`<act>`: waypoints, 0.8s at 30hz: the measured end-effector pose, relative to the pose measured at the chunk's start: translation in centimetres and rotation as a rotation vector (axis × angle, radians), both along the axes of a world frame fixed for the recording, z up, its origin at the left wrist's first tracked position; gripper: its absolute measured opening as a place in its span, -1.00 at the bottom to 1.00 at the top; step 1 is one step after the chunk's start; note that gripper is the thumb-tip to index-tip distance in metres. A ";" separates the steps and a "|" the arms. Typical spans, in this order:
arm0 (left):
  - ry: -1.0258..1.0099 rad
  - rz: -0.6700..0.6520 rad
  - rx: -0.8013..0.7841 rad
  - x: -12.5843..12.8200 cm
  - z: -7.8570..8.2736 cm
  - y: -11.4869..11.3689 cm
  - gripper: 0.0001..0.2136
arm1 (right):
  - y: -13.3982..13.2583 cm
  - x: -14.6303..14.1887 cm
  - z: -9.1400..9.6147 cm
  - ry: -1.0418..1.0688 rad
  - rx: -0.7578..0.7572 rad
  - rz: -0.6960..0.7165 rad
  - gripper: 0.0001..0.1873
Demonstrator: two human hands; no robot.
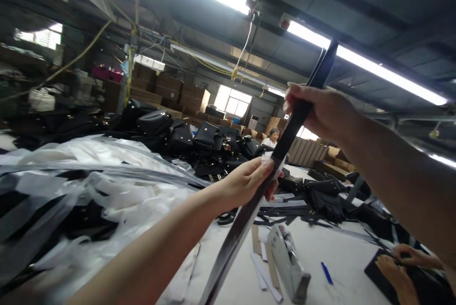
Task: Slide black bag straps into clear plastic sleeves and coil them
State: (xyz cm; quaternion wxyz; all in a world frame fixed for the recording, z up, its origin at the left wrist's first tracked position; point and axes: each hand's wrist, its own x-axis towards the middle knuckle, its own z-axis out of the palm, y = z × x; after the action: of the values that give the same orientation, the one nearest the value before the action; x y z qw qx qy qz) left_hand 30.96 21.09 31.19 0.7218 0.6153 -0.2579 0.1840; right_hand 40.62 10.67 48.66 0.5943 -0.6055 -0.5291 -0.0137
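Note:
I hold a long black strap [245, 214] up in front of me, slanting from the lower middle to the upper right. My right hand [320, 110] is closed around its upper part. Lower down, my left hand [247, 181] pinches the strap together with a small pale piece of paper or tape [268, 158]. The strap's lower end runs out of the picture at the bottom.
A grey tape dispenser [288, 264], a blue pen [326, 272] and paper strips lie on the white table [338, 252]. Black handbags [210, 138] pile up behind, clear plastic bags [92, 176] at left. Another person's hands [402, 264] work at lower right; a seated person [272, 138] is far back.

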 end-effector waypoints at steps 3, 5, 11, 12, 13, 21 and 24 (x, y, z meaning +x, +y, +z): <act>-0.001 0.010 -0.032 -0.3 0.1 0.3 -0.56 | 1.2 -1.6 -2.9 0.040 -0.046 0.072 -0.46; 0.008 0.028 -0.052 -0.7 0.3 0.5 -0.58 | 2.0 -2.4 -4.2 0.077 0.005 0.085 -0.44; -0.053 0.074 -0.094 -2.1 2.0 1.1 -0.63 | 3.4 -3.5 -5.8 0.099 -0.008 0.152 -0.49; -0.068 0.089 -0.090 -2.2 2.2 1.1 -0.63 | 3.5 -3.5 -5.7 0.093 -0.004 0.161 -0.50; -0.075 0.109 -0.080 -2.2 2.2 1.0 -0.63 | 3.5 -3.4 -5.5 0.083 0.007 0.163 -0.51; -0.032 0.221 0.017 -0.8 2.3 0.4 -0.55 | 3.2 -1.2 -3.0 0.033 0.093 0.116 -0.37; -0.067 0.204 0.040 -0.4 3.5 0.3 -0.56 | 2.9 -1.9 -2.9 0.009 0.135 0.120 -0.35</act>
State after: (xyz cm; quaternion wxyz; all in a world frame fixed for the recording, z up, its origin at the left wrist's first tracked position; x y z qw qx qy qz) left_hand 30.53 21.42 34.73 0.6778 0.6463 -0.2216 0.2717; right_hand 38.77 13.61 45.72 0.6358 -0.5312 -0.5599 -0.0110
